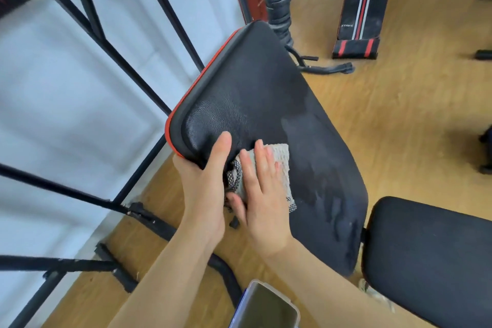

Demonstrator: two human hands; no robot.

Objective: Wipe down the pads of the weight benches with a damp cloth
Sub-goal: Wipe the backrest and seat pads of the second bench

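A black back pad (pixel 266 93) with a red edge rises tilted in the middle of the view. Its right part shows damp streaks. My left hand (pixel 205 181) grips the pad's lower left edge, thumb on top. My right hand (pixel 262 194) lies flat on a grey cloth (pixel 279 160) with a checkered border, pressing it against the pad's lower part. The black seat pad (pixel 431 255) of the same bench sits at the lower right.
A black metal rack frame (pixel 149 82) stands at the left against a white wall. A second bench pad (pixel 364 0) with red and white stripes lies on the wooden floor at the top right. A clear container (pixel 266 306) sits at the bottom edge.
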